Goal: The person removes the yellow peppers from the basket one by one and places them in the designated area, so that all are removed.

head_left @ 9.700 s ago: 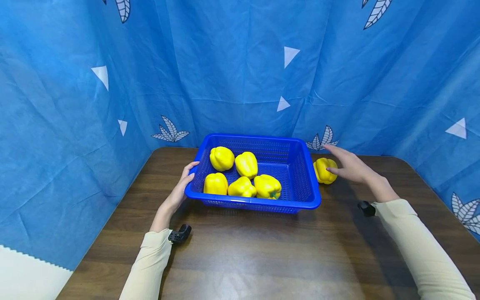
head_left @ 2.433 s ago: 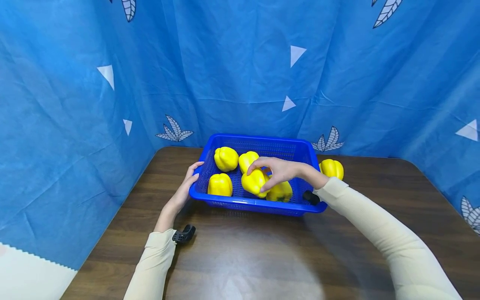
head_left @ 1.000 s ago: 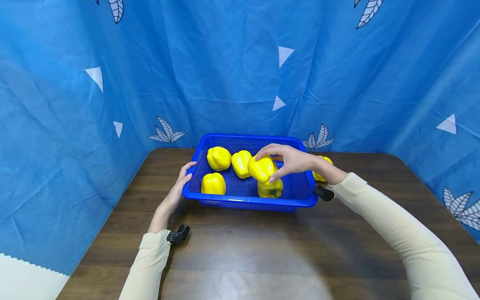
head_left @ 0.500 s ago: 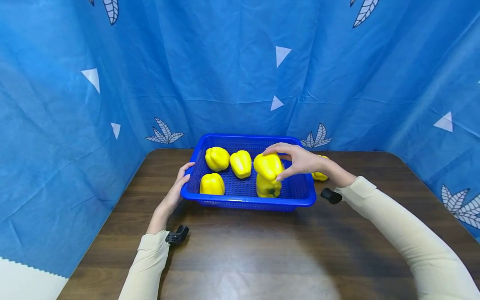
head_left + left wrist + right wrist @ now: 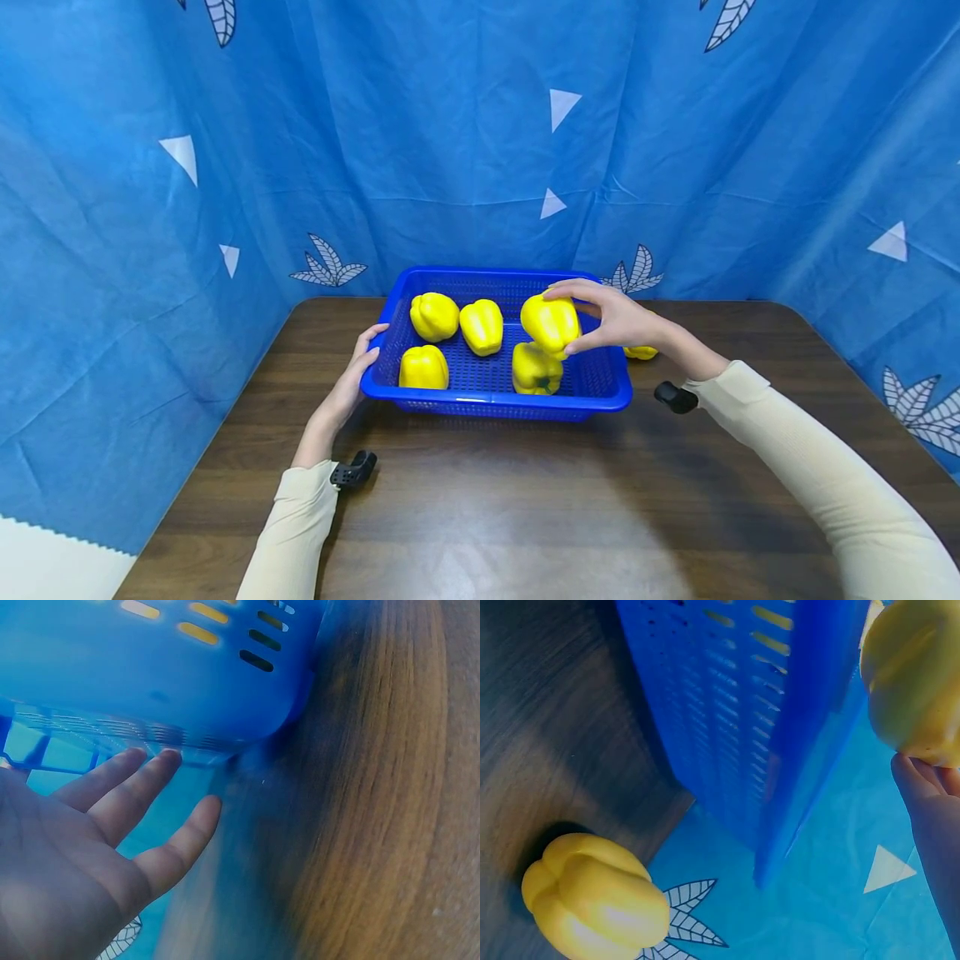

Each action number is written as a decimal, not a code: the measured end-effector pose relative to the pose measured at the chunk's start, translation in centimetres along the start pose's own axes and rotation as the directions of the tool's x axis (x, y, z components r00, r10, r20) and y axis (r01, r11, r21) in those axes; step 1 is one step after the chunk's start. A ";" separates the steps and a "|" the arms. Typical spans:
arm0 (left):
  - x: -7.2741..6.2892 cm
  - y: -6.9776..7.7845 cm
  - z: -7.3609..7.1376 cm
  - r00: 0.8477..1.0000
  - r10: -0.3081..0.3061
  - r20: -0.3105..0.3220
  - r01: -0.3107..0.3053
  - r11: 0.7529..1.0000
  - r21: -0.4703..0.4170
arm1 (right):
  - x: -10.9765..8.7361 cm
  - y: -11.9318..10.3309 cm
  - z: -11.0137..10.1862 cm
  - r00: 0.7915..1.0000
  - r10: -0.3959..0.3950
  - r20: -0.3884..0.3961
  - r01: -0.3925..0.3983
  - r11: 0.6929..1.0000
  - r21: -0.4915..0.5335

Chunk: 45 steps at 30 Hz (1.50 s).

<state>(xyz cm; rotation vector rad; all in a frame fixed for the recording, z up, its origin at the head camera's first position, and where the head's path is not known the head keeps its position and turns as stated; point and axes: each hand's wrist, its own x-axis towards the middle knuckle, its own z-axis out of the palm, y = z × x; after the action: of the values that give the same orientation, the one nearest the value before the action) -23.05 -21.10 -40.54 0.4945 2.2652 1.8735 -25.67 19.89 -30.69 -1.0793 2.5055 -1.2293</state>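
Observation:
In the head view my right hand [image 5: 611,321] grips a yellow bell pepper [image 5: 550,323] between thumb and fingers, raised over the right half of a blue plastic basket [image 5: 495,402]. The right wrist view shows this held bell pepper [image 5: 919,682] at its right edge, with fingertips at its underside. Directly below it in the head view sits another bell pepper [image 5: 536,371], stem forward. My left hand [image 5: 348,387] rests against the basket's left end. In the left wrist view its fingers [image 5: 124,799] are fairly straight, two fingertips right at the wall under the rim; the thumb is hidden.
Further bell peppers [image 5: 424,367] lie in the basket's left half. One bell pepper [image 5: 596,896] sits on the wooden table [image 5: 487,508] beyond the basket's right end, mostly hidden behind the right hand in the head view. A blue curtain [image 5: 480,150] hangs behind the table.
Earlier my right hand was by the pepper on the table, then gripped one at the basket's front middle. That pepper has since risen and moved right. My left hand stays at the basket.

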 end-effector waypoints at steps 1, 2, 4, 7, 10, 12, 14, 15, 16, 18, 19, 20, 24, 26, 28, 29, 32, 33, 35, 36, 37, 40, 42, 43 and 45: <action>0.0 0.0 0.0 1.000 0.002 0.003 -0.002 1.000 0.000 | -0.1 0.0 0.0 1.000 0.004 -0.008 -0.004 1.000 0.002; 0.0 0.0 0.0 1.000 0.004 0.004 -0.004 1.000 0.000 | -0.3 0.1 -0.1 1.000 0.009 -0.015 -0.009 1.000 0.001; 0.0 0.0 0.1 1.000 0.007 0.007 -0.007 1.000 0.002 | -0.5 0.3 -0.2 0.999 0.016 -0.031 -0.016 1.000 -0.004; 0.1 0.0 0.1 1.000 0.005 0.003 -0.005 1.000 0.002 | -0.9 0.5 -0.4 0.998 0.013 -0.057 -0.015 0.999 -0.029; 0.1 -0.1 0.1 1.000 -0.002 -0.003 0.002 1.000 0.009 | -1.1 0.6 -0.6 0.997 0.008 -0.076 -0.010 0.999 -0.037; 0.0 -0.1 0.1 1.000 -0.010 -0.008 0.010 1.000 0.011 | -1.3 0.7 -0.7 0.996 0.001 -0.085 -0.004 0.999 -0.031; 0.0 -0.1 0.1 1.000 -0.015 -0.009 0.015 1.000 0.011 | -1.5 0.7 -0.8 0.996 -0.007 -0.091 0.005 1.000 -0.027; 0.0 -0.1 0.1 1.000 -0.016 -0.010 0.016 1.000 0.011 | -1.6 0.8 -0.9 0.995 -0.013 -0.095 0.010 1.000 -0.026; 0.0 -0.2 0.0 1.000 -0.016 -0.009 0.016 1.000 0.012 | -1.7 0.9 -0.9 0.995 -0.016 -0.098 0.013 0.999 -0.029; 0.0 -0.2 0.0 1.000 -0.013 -0.005 0.013 1.000 0.002 | -1.9 1.0 -1.0 0.994 -0.015 -0.109 0.011 0.999 -0.039; 0.0 -0.2 0.0 1.000 -0.008 -0.003 0.008 1.000 -0.003 | -2.0 1.1 -1.0 0.993 -0.013 -0.116 0.008 0.999 -0.046; 0.1 -0.3 -0.1 1.000 -0.003 0.000 0.003 1.000 -0.008 | -2.1 1.1 -1.1 0.992 -0.007 -0.126 0.000 0.999 -0.050; 0.1 -0.3 -0.2 1.000 0.007 0.008 -0.007 1.000 -0.026 | -2.4 1.3 -1.4 0.987 0.015 -0.160 -0.025 0.998 -0.060; 0.1 -0.2 -0.2 1.000 0.006 0.007 -0.006 1.000 -0.023 | -2.5 1.3 -1.5 0.986 0.018 -0.168 -0.029 0.998 -0.062; 0.1 -0.3 -0.2 1.000 0.003 0.005 -0.003 1.000 -0.021 | -2.6 1.5 -1.6 0.985 0.016 -0.172 -0.027 0.998 -0.063; 0.1 -0.3 -0.2 1.000 0.002 0.004 -0.002 1.000 -0.018 | -2.7 1.5 -1.7 0.985 0.013 -0.173 -0.024 0.998 -0.065; 0.1 -0.3 -0.2 1.000 -0.004 0.001 0.004 1.000 -0.011 | -2.9 1.7 -1.9 0.984 -0.001 -0.178 -0.010 0.998 -0.065; 0.2 -0.3 -0.2 1.000 -0.006 0.001 0.006 1.000 -0.012 | -3.0 1.8 -2.0 0.983 -0.004 -0.182 -0.008 0.998 -0.065; 0.2 -0.3 -0.2 1.000 -0.007 0.000 0.007 1.000 -0.011 | -3.2 1.8 -2.1 0.981 -0.004 -0.194 -0.008 0.998 -0.063; 0.2 -0.4 -0.2 1.000 -0.007 -0.001 0.007 1.000 -0.012 | -3.4 1.8 -2.2 0.980 0.000 -0.201 -0.013 0.998 -0.064; 0.2 -0.4 -0.2 1.000 -0.009 0.000 0.009 1.000 -0.012 | -3.5 1.8 -2.4 0.978 0.005 -0.209 -0.019 0.997 -0.069; 0.3 -0.3 -0.2 1.000 -0.009 0.002 0.009 1.000 -0.011 | -4.1 2.0 -2.7 0.972 0.018 -0.236 -0.036 0.997 -0.070; 0.3 -0.3 -0.2 1.000 -0.010 0.003 0.010 1.000 -0.009 | -4.4 2.2 -2.9 0.968 0.016 -0.252 -0.035 0.997 -0.072; 0.3 -0.3 -0.2 1.000 -0.011 0.002 0.011 1.000 -0.008 | -4.6 2.4 -3.0 0.965 0.013 -0.261 -0.033 0.997 -0.073; 0.3 -0.3 -0.2 1.000 -0.013 0.002 0.013 1.000 -0.009 | -4.9 2.6 -3.2 0.962 -0.003 -0.273 -0.017 0.997 -0.071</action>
<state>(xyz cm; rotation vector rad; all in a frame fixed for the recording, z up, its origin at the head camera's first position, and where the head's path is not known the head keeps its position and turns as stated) -23.41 -21.19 -40.76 0.4794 2.2524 1.8754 -24.85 26.22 -31.36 -0.9734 2.7731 -1.3800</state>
